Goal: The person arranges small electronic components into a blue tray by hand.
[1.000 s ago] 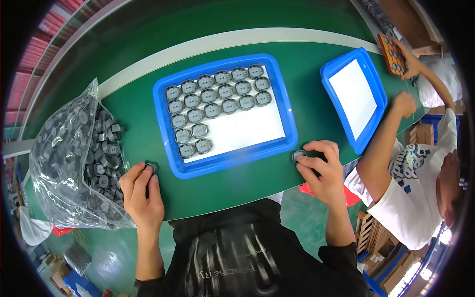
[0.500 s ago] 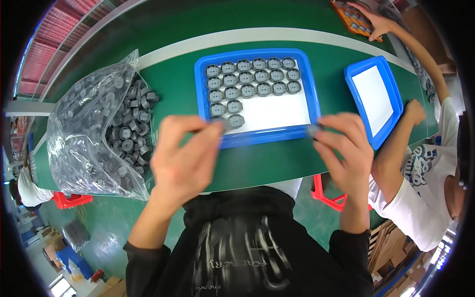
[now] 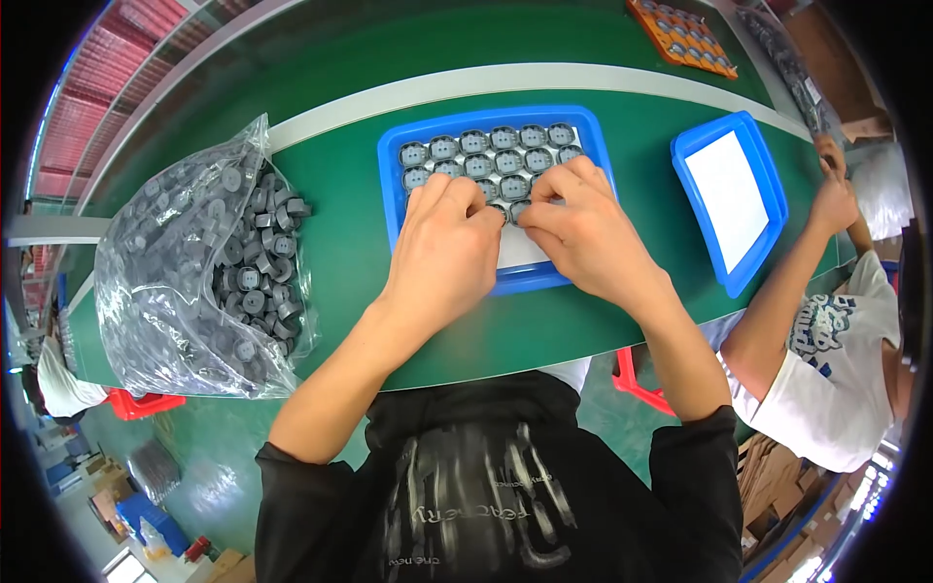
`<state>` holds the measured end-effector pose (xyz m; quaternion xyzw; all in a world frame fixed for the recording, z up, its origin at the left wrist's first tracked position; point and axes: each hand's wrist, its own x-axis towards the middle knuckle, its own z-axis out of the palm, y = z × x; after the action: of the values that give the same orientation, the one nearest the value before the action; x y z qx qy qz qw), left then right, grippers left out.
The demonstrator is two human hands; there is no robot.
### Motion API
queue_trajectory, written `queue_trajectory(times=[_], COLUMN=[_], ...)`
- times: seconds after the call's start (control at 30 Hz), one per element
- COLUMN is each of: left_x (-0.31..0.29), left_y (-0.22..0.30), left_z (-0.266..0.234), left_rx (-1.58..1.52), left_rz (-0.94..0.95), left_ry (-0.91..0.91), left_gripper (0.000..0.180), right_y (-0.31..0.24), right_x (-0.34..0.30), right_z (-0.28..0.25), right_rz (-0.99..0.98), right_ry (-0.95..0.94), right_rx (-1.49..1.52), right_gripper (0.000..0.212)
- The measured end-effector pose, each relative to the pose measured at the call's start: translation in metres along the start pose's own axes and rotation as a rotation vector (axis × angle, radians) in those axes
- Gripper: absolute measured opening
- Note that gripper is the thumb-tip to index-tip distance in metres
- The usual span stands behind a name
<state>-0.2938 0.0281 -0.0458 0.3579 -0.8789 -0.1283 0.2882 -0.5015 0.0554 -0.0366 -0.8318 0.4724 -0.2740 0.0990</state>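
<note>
Both hands are inside the blue tray (image 3: 387, 185), over its white liner, where grey round plastic parts (image 3: 473, 143) stand in rows. My left hand (image 3: 445, 238) is closed, thumb and fingertips pinched at a grey part (image 3: 500, 214) in the fourth row. Beside it, my right hand (image 3: 589, 229) is closed on another grey part (image 3: 519, 209), mostly covered by the fingers. The fingertips of the two hands are nearly together, and they hide the lower rows of parts.
To the left lies a clear plastic bag (image 3: 160, 282) spilling loose grey parts (image 3: 251, 279). A second blue tray (image 3: 779, 216) with a white liner sits at right. Farther back is an orange tray (image 3: 671, 39) of parts. A co-worker's arm (image 3: 777, 291) rests at the right edge.
Both hands have moved inward from the tray's near corners to its middle, each bringing a grey part. The co-worker's hand has left the orange tray.
</note>
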Motion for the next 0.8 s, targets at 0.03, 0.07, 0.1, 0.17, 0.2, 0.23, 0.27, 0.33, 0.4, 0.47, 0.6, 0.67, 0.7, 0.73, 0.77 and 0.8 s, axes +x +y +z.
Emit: queue_trajectory(times=[0.03,0.07,0.1,0.17,0.2,0.23,0.27,0.33,0.4,0.47,0.6,0.67,0.7,0.73,0.77,0.8], left_x=[0.001,0.001,0.0,-0.003,-0.006,-0.011,-0.018,-0.031,-0.045,-0.054,-0.057,-0.059,-0.06,-0.061,-0.062,-0.063], left_y=[0.0,0.0,0.0,0.0,-0.001,-0.004,-0.009,-0.028,-0.049,-0.067,-0.089,-0.095,-0.097,-0.097,-0.097,-0.096], left_z=[-0.001,-0.002,-0.005,-0.013,-0.02,-0.03,-0.042,-0.071,-0.099,-0.114,-0.104,-0.101,-0.101,-0.1,-0.102,-0.103], left_rx=[-0.012,-0.004,-0.046,-0.064,-0.119,-0.17,-0.126,0.014,0.197,0.29,0.525,0.51,0.488,0.478,0.477,0.426], left_rz=[-0.01,-0.008,-0.026,-0.049,-0.073,-0.099,-0.119,-0.188,-0.304,-0.448,-0.425,-0.434,-0.459,-0.456,-0.433,-0.432], left_ry=[-0.007,-0.004,-0.003,0.006,0.044,0.083,0.121,0.186,0.239,0.235,0.057,0.073,0.078,0.111,0.126,0.179], left_gripper=[0.018,0.018,0.021,0.024,0.027,0.029,0.029,0.027,0.025,0.023,0.021,0.02,0.02,0.017,0.017,0.014], right_y=[0.001,0.001,0.001,0.0,-0.003,-0.006,-0.01,-0.018,-0.031,-0.043,-0.078,-0.088,-0.085,-0.082,-0.079,-0.074], right_x=[0.001,0.001,0.001,0.003,0.005,0.008,0.01,0.024,0.043,0.075,0.155,0.177,0.183,0.186,0.185,0.182], right_z=[0.0,0.0,0.0,-0.005,-0.007,-0.01,-0.013,-0.014,-0.007,0.014,0.093,0.117,0.119,0.118,0.113,0.104], right_rz=[-0.004,-0.007,-0.026,-0.03,-0.037,-0.029,-0.021,-0.029,-0.085,-0.185,-0.058,0.021,-0.012,-0.031,-0.007,-0.029], right_ry=[0.0,-0.018,-0.034,-0.031,-0.024,-0.044,-0.058,-0.068,0.022,-0.026,-0.344,-0.403,-0.362,-0.363,-0.407,-0.376], right_rx=[-0.003,-0.013,-0.017,-0.015,-0.004,-0.005,0.0,0.013,0.072,0.091,0.166,0.178,0.191,0.215,0.202,0.201], right_gripper=[0.009,0.009,0.01,0.011,0.012,0.016,0.019,0.023,0.024,0.025,0.029,0.025,0.025,0.024,0.023,0.025])
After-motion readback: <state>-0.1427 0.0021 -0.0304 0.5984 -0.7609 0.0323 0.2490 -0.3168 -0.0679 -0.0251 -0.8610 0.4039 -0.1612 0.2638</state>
